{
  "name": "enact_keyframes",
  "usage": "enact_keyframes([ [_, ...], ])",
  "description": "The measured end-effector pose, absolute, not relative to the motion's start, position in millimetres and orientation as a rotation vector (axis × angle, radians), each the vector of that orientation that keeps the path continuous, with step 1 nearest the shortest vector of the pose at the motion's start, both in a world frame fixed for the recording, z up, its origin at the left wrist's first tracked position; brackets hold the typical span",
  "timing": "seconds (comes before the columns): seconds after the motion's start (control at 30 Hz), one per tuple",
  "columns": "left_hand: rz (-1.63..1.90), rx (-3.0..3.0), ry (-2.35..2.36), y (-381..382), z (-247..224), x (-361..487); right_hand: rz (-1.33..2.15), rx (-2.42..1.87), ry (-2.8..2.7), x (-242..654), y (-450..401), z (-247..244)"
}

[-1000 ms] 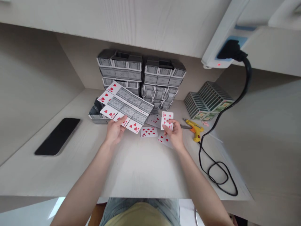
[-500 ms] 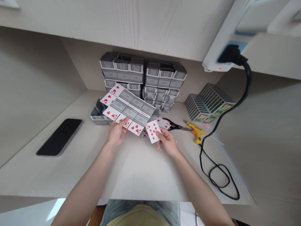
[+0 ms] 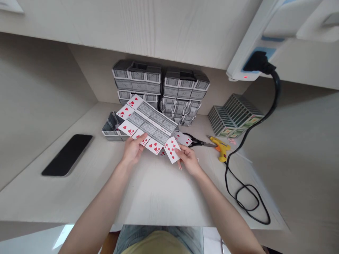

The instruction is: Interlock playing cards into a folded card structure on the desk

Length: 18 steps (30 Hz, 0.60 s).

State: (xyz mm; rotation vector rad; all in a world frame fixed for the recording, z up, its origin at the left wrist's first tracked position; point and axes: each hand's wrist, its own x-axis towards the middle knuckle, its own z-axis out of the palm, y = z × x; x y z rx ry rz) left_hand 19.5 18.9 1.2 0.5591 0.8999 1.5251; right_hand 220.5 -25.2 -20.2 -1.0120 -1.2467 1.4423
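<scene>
My left hand [image 3: 133, 149] grips the lower edge of a joined panel of playing cards [image 3: 148, 124], its thumb on top. The panel shows grey patterned backs, with red heart faces along its left and lower edges. My right hand [image 3: 188, 157] pinches a single diamond card [image 3: 172, 150] between thumb and fingers. That card's left edge is at the panel's lower right corner; whether they touch I cannot tell. Behind it, a loose heart card [image 3: 184, 138] lies on the desk beside black scissors [image 3: 197, 141].
Boxes made of cards [image 3: 185, 84] stand at the back, and an open card box [image 3: 112, 130] sits behind the panel. A phone [image 3: 67, 154] lies left. On the right are a yellow glue gun [image 3: 222, 148], a black cable [image 3: 245, 208] and green-edged card stacks [image 3: 235, 116].
The card panel has shifted slightly right and down. The diamond card in my right hand has tilted a little and is closer to the panel's corner.
</scene>
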Motion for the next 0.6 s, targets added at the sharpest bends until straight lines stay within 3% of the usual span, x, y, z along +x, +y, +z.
enact_keyframes([
  [0.6,1.378,0.672,0.95,14,-1,26,1.493,-1.145,-1.279,232,-25,-17],
])
